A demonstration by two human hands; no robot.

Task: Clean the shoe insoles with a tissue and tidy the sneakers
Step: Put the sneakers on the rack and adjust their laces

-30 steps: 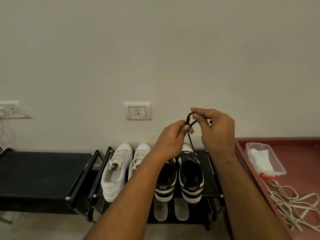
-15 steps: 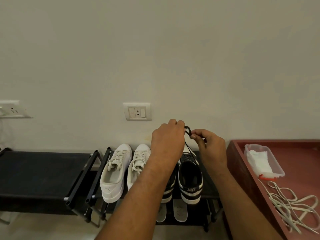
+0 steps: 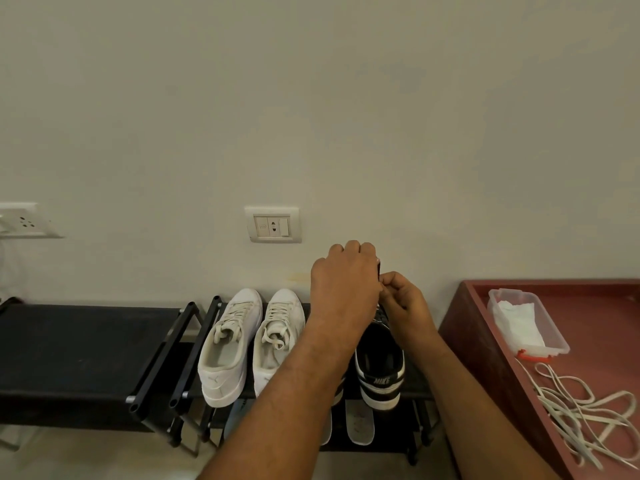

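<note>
Left hand (image 3: 344, 284) half-hides black lace (image 3: 379, 267); white sneakers (image 3: 228, 344) alongside.

I see a matt painted wall (image 3: 311, 98) with a glossy white plastic switch plate (image 3: 272, 225). At eight o'clock, a rack (image 3: 162, 355) of black metal tubes carries matt black cloth shelves (image 3: 69, 348). The white sneakers (image 3: 228, 348) on it look soft and matt. The black-and-white sneaker (image 3: 379, 368) at six o'clock looks smoother and faintly shiny, and its lace (image 3: 379, 268) is matt black. At four o'clock, a clear glossy plastic tub (image 3: 550, 336) holds crumpled paper tissue (image 3: 516, 320) on a matt red top (image 3: 606, 323), beside flat cloth loose laces (image 3: 581, 410).
</note>
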